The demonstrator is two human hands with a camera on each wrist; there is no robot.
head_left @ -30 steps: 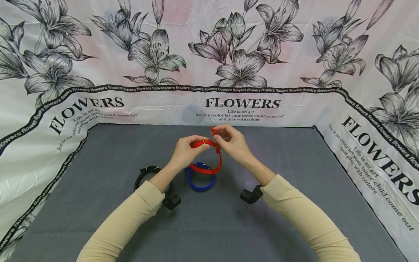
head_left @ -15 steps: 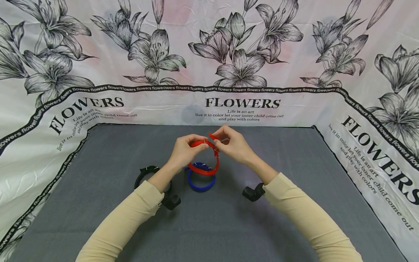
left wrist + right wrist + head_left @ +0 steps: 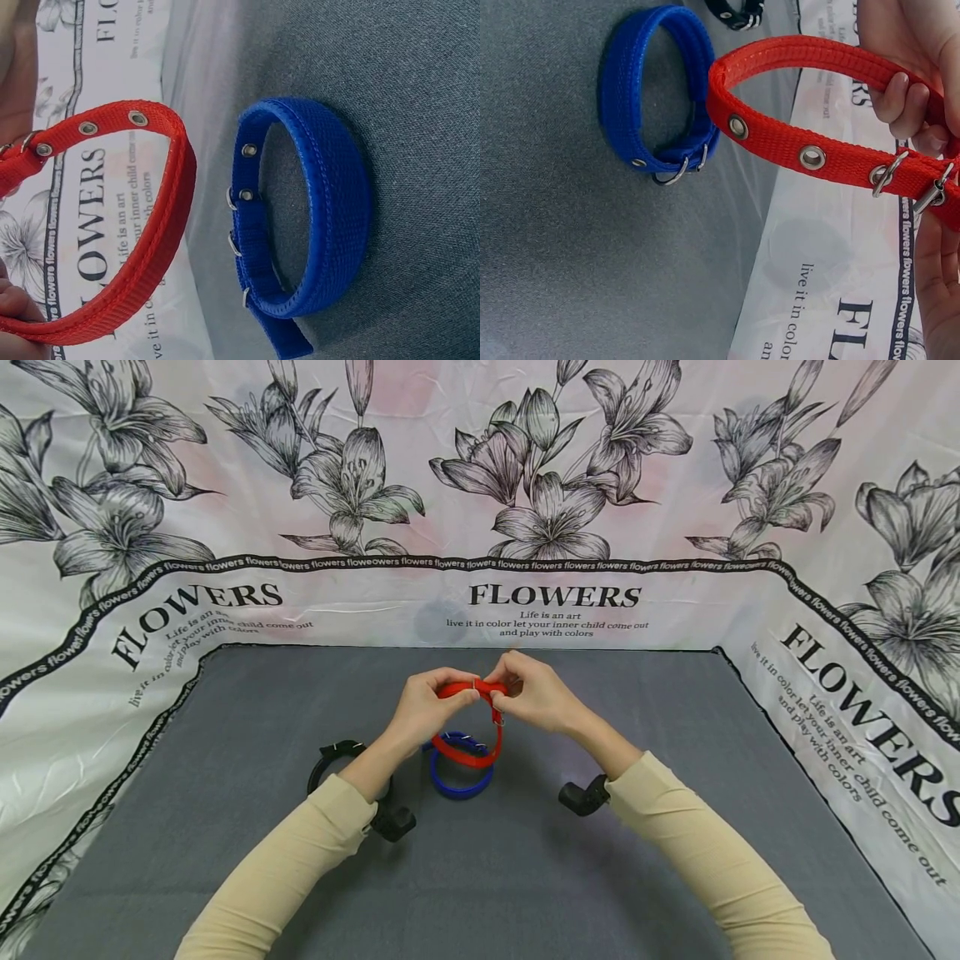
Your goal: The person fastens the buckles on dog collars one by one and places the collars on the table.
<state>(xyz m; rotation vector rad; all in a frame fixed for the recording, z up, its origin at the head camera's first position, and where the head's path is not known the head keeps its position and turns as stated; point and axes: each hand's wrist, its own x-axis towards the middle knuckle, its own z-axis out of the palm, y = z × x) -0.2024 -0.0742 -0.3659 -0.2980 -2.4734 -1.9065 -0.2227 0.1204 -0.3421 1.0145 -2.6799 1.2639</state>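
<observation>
A red pet collar (image 3: 468, 761) hangs as a loop between both hands, raised over the blue collar. My left hand (image 3: 420, 710) pinches its upper left part between thumb and fingers. My right hand (image 3: 536, 693) pinches the strap close to the buckle, its fingertips near those of the left. Metal eyelets and a D-ring line the red strap (image 3: 776, 146) in the right wrist view; fingers partly hide the buckle. The blue collar (image 3: 341, 210), buckled into a ring, stands on the grey cloth just beneath.
A black collar (image 3: 341, 748) lies on the grey cloth (image 3: 480, 885) to the left, partly behind the left forearm. Black wrist cameras (image 3: 583, 795) stick out under both wrists. A white flower-printed sheet (image 3: 555, 610) borders the cloth at the back and sides.
The red strap end, earlier sticking up from the right fingers, now lies level toward the left hand. The right hand has turned slightly and lowered that end; the left hand has barely moved.
</observation>
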